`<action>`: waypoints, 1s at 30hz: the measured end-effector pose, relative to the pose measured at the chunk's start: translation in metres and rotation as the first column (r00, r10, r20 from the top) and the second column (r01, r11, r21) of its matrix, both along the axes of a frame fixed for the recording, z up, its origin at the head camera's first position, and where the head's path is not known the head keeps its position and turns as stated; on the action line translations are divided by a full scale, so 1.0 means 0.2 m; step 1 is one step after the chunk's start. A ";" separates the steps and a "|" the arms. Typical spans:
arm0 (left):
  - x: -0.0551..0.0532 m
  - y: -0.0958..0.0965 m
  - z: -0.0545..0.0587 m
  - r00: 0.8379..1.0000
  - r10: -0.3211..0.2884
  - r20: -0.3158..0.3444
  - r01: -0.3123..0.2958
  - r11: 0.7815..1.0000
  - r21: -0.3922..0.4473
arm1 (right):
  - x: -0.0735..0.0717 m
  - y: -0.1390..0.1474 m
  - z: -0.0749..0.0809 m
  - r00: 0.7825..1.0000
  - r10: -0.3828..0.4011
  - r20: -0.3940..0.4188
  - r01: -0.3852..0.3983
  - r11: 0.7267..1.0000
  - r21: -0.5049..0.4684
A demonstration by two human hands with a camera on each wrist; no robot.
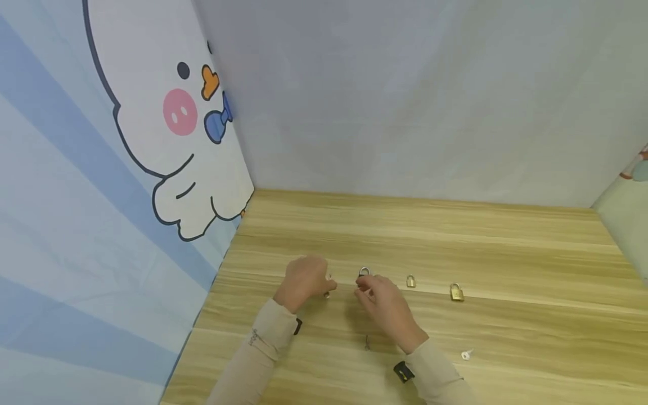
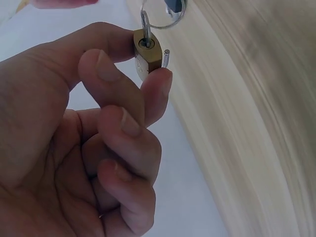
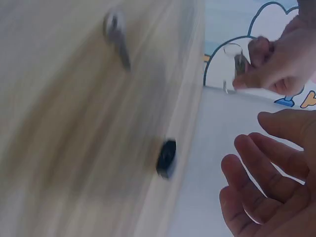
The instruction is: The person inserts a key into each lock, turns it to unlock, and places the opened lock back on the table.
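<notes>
My left hand (image 1: 305, 279) pinches a small brass padlock (image 2: 148, 57) between thumb and fingertips, above the wooden table. A key (image 2: 145, 24) sits in the keyhole at the padlock's base, and a wire ring (image 2: 170, 23) hangs from the key. One bare metal end of the shackle (image 2: 166, 58) sticks out at the padlock's side. Opposite, my right hand (image 1: 387, 306) hovers with loosely bent fingers and holds nothing in the right wrist view. Just beyond its fingertips stands a black padlock (image 1: 364, 271) with a silver shackle, partly hidden by that hand in the head view.
Two brass padlocks, a small one (image 1: 411, 282) and a larger one (image 1: 457, 293), lie to the right on the wooden table (image 1: 531, 259). Nearer the front are a dark key (image 1: 367, 343) and a silver key (image 1: 467, 355). A pale curtain (image 1: 405, 112) hangs behind.
</notes>
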State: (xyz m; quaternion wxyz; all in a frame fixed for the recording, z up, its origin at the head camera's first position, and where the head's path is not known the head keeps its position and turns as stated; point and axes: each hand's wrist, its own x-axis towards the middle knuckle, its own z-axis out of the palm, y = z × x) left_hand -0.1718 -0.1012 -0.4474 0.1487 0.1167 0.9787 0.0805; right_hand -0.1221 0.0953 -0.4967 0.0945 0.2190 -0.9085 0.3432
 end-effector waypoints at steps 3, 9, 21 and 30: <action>0.00 -0.01 -0.02 1.000 0.018 0.001 -0.018 1.000 -0.007 | 0.00 0.08 0.00 0.979 -0.005 -0.203 0.033 0.991 0.132; 0.02 -0.04 -0.08 0.999 0.029 0.019 -0.029 0.999 -0.023 | 0.00 0.22 -0.02 0.947 -0.081 -0.312 0.153 0.965 0.214; 0.09 -0.14 -0.21 0.999 0.028 0.037 -0.028 1.000 -0.008 | 0.10 0.44 -0.01 0.938 -0.236 -0.253 0.282 0.945 0.164; 0.12 -0.18 -0.23 0.999 0.050 0.015 -0.050 0.999 0.011 | 0.13 0.50 -0.02 0.944 -0.278 -0.179 0.305 0.941 0.148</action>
